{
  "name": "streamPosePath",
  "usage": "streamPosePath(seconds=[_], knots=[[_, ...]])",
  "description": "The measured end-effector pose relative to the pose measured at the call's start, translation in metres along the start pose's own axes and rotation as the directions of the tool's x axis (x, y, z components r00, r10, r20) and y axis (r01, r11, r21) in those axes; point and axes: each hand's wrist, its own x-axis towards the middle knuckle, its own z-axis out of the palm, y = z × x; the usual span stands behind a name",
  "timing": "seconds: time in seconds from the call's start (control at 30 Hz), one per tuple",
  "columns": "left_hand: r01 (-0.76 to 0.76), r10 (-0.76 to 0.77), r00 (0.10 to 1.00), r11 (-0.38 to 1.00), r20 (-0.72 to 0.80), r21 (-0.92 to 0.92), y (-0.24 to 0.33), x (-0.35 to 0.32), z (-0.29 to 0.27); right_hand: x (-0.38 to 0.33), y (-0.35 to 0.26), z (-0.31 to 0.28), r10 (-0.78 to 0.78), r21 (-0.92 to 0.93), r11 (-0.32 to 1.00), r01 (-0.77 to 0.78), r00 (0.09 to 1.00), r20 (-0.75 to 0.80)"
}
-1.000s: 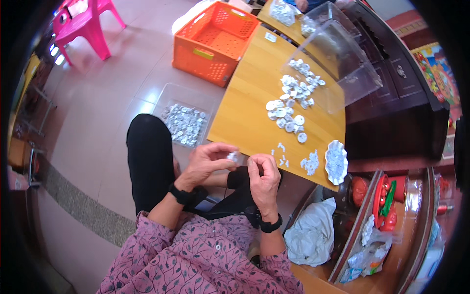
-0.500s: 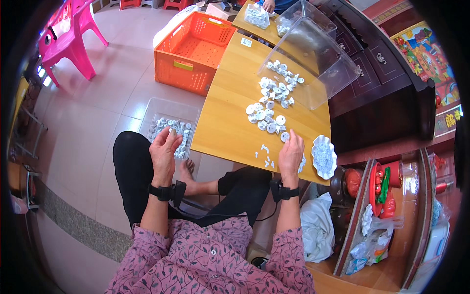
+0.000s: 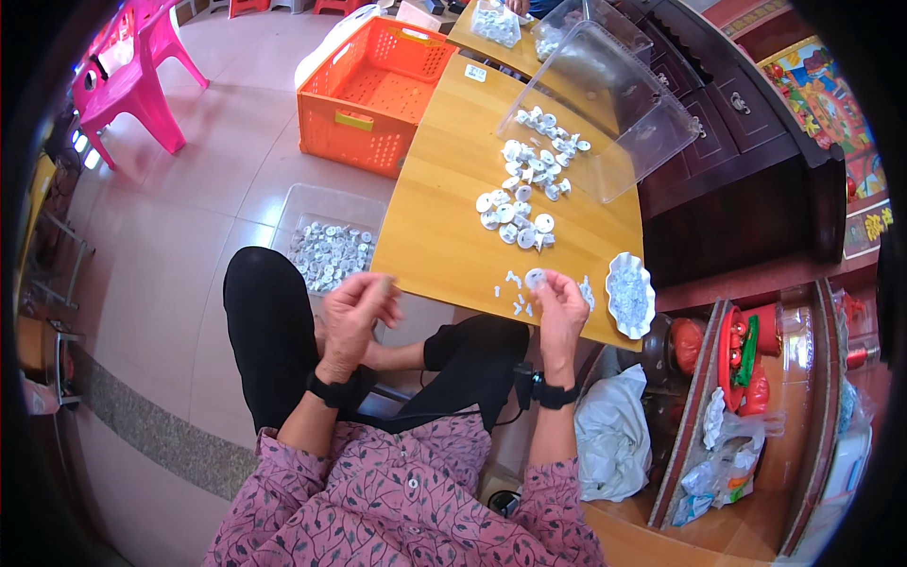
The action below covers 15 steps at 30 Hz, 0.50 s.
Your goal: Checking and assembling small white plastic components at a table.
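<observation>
My right hand (image 3: 562, 317) is over the near part of the wooden table (image 3: 444, 189), pinching a small white round plastic piece (image 3: 536, 279) between thumb and fingertips. Left of the table's near corner, my left hand (image 3: 357, 317) hangs above my lap, its fingers curled and blurred; whether they hold anything does not show. Similar white pieces (image 3: 518, 213) lie in loose heaps up the table. Tiny pale parts (image 3: 518, 293) are scattered beside my right hand. Below on the floor, a clear plastic bin (image 3: 283, 222) contains many round pieces (image 3: 331, 255).
A scalloped white dish (image 3: 646, 321) of small clear parts stands at the table's right edge. Behind it leans a large clear box (image 3: 652, 142). An orange crate (image 3: 345, 142) flanks the table's left side. Another person's hand (image 3: 517, 6) shows at the far end.
My left hand has moved right, from above the bin toward the table corner. My right hand has picked up a round piece from the near heap and drawn it slightly left.
</observation>
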Motion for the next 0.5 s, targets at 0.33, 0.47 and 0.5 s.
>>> streamPosePath(seconds=[0.33,0.47,0.5], knots=[[0.268,-0.252,0.782,0.962,0.570,0.058,-0.022,-0.014,0.026,-0.096,-0.031,0.043,0.133,0.260,0.937,-0.233,0.926,0.353],[0.261,-0.232,0.805,0.965,0.545,0.025,-0.026,-0.012,0.022,-0.094,-0.030,0.042,0.087,0.126,0.984,-0.129,0.950,0.298],[0.254,-0.228,0.819,0.967,0.526,0.023,-0.027,-0.012,0.022,-0.089,-0.029,0.040,0.061,0.001,0.998,-0.063,0.968,0.242]])
